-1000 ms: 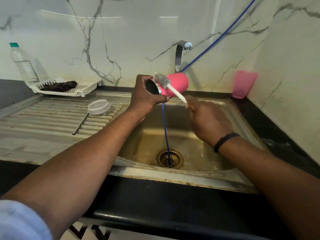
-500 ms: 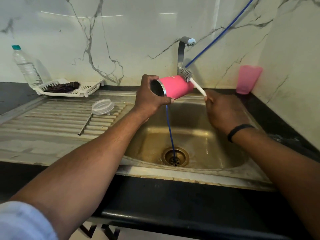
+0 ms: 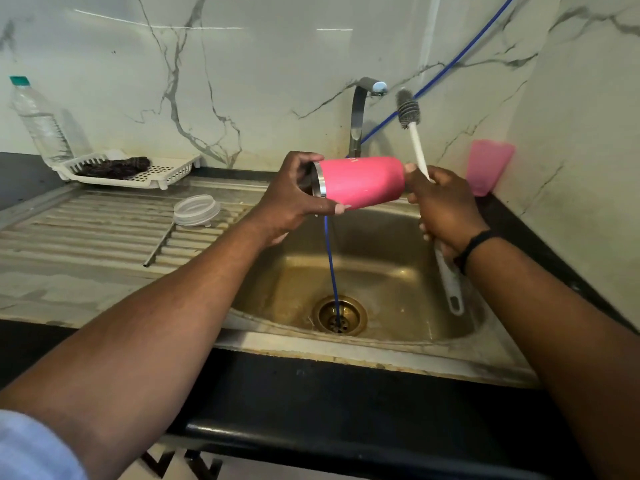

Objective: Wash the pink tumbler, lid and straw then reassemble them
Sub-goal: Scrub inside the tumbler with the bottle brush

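Pink tumbler [image 3: 362,181] lay sideways above the sink [image 3: 346,351], left hand [image 3: 291,199] fingers curled round its rim, right hand [image 3: 445,206] clamped on brush [image 3: 414,133]. Outside scrub apparently underway; lid [image 3: 196,209] & straw [image 3: 159,242] left of sink, prob. next.

The sink [image 3: 398,271] sits toward the right end of the worktop [image 3: 31,174], the drainboard [image 3: 86,230] to its left. The tap [image 3: 360,116] stands at the sink's back edge. Above the sink, the left hand [image 3: 291,199] holds the tumbler [image 3: 360,181] on its side, mouth to the left. Right of it, the right hand [image 3: 443,206] holds a brush [image 3: 414,133], bristles up, fingertips seemingly touching the tumbler's base. On the drainboard lie the lid [image 3: 196,209] and, in front of it, the straw [image 3: 159,244]. At the drainboard's back left sits a tray [image 3: 138,171], a bottle [image 3: 38,123] behind it. A cup [image 3: 488,171] stands in the worktop's back right corner.
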